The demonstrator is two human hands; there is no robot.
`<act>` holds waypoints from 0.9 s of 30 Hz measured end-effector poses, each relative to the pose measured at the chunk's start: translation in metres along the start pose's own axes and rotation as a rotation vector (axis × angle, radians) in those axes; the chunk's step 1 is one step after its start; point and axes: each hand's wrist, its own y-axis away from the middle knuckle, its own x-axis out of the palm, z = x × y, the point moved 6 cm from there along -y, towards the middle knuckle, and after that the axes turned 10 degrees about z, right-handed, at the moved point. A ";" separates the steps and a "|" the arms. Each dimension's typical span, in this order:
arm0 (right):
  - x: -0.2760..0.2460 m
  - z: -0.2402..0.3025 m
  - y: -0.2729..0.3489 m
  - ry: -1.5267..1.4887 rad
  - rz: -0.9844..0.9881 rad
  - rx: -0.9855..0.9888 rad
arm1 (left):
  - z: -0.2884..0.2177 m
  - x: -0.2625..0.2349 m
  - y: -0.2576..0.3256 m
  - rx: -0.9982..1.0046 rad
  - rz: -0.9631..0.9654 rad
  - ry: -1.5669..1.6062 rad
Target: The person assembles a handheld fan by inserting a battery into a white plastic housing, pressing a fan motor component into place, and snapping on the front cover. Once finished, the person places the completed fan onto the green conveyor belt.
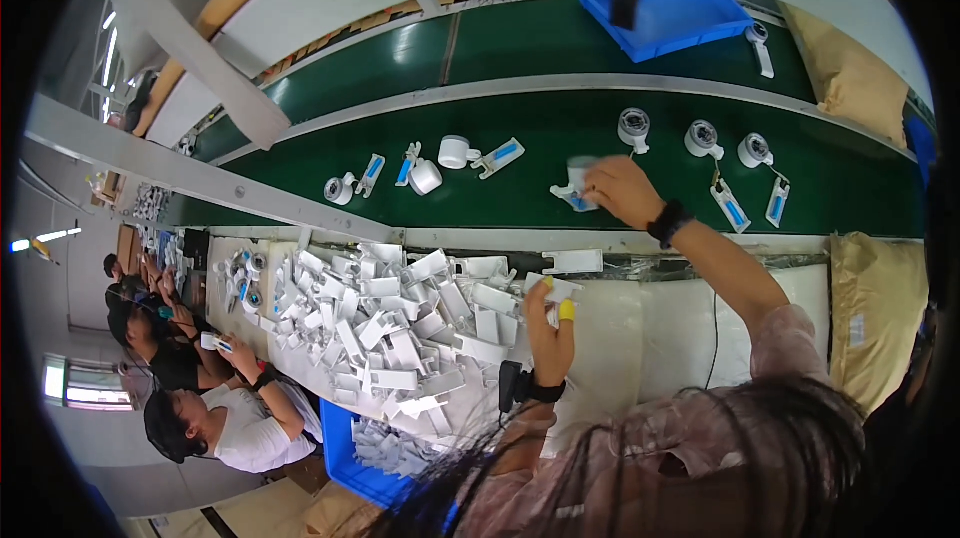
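The small white plastic cup-shaped part (pixel 580 176) stands on the dark green conveyor belt (pixel 850 188), partly covered by the right hand (pixel 622 190), its shape half hidden; touching it below lies a flat white piece with a blue strip (pixel 572 200), flat on the belt; the flat white plastic bracket (pixel 552 287), an angular piece, is held in the left hand (pixel 548 330) just above the white tabletop (pixel 610 338), beside the heap of like white brackets (pixel 390 338).

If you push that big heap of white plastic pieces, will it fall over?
Probably the heap of white plastic pieces slides and spreads, since they lie loose and crisscrossed. They look thin, so likely light and stiff. The left hand holds one easily.
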 end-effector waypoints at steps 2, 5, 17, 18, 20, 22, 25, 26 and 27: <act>-0.020 0.028 0.020 -0.200 0.147 0.042 | -0.057 0.000 -0.004 0.201 -0.177 -0.477; -0.051 0.076 0.070 -0.376 0.262 0.078 | -0.098 0.016 0.007 0.248 -0.053 -0.456; -0.137 0.171 0.233 -1.165 0.588 0.233 | -0.105 0.135 0.091 -0.284 0.906 0.338; -0.143 0.170 0.240 -1.165 0.578 0.242 | -0.105 0.135 0.096 -0.349 0.973 0.205; -0.153 0.173 0.258 -1.044 0.653 0.195 | -0.125 0.139 0.104 -0.276 0.990 0.178; -0.150 0.177 0.274 -1.053 0.640 0.222 | -0.139 0.141 0.108 -0.121 0.967 -0.052; -0.123 0.177 0.299 -1.084 0.618 0.247 | -0.140 0.144 0.116 -0.058 0.923 -0.194; -0.120 0.175 0.300 -0.814 0.512 0.268 | -0.148 0.144 0.118 0.141 0.878 -0.390; -0.122 0.172 0.299 -0.541 0.402 0.284 | -0.147 0.145 0.118 0.092 0.866 -0.414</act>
